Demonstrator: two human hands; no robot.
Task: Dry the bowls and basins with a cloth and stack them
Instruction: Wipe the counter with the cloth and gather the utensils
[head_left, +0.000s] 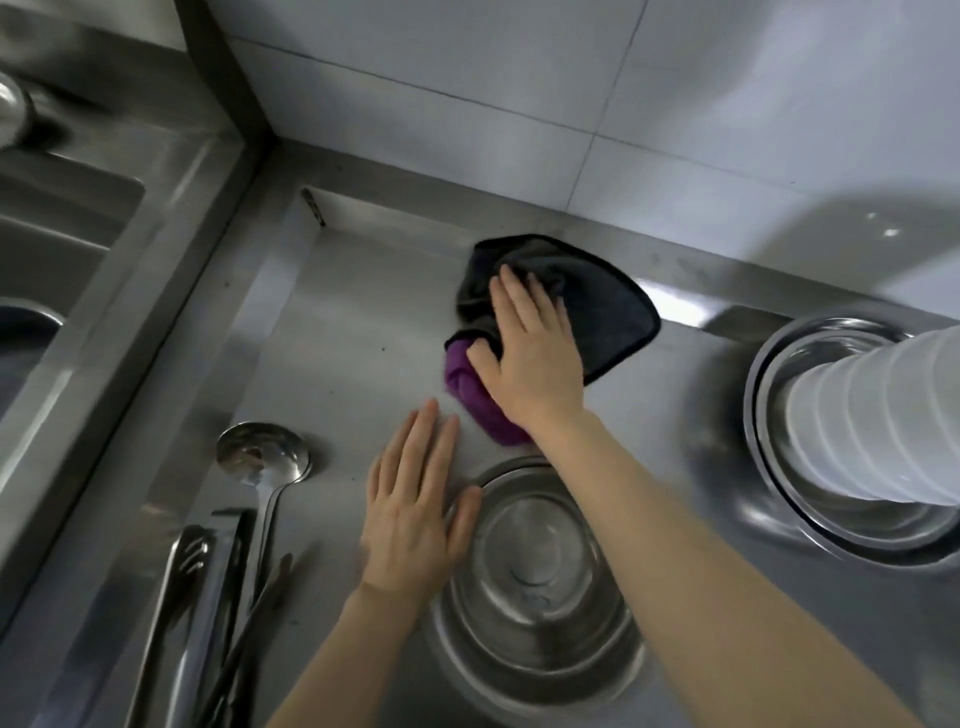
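Cloth (613, 317) lies on the steel desk (353, 338) under the right hand (535, 358), fingers flat on it. Left hand (415, 509) is spread flat just beside the steel basin (535, 571). Drying seems about to start: next, gather the cloth, then lift this basin.

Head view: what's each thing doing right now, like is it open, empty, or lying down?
Cloth, crumpled on the counter under the right hand.
Right hand, flat, pressing the cloth.
Left hand, flat, holding nothing.
Basin, upright, empty.
White bowls, stacked in nested basins.
Ladle, lying cup up.
Tongs, lying.
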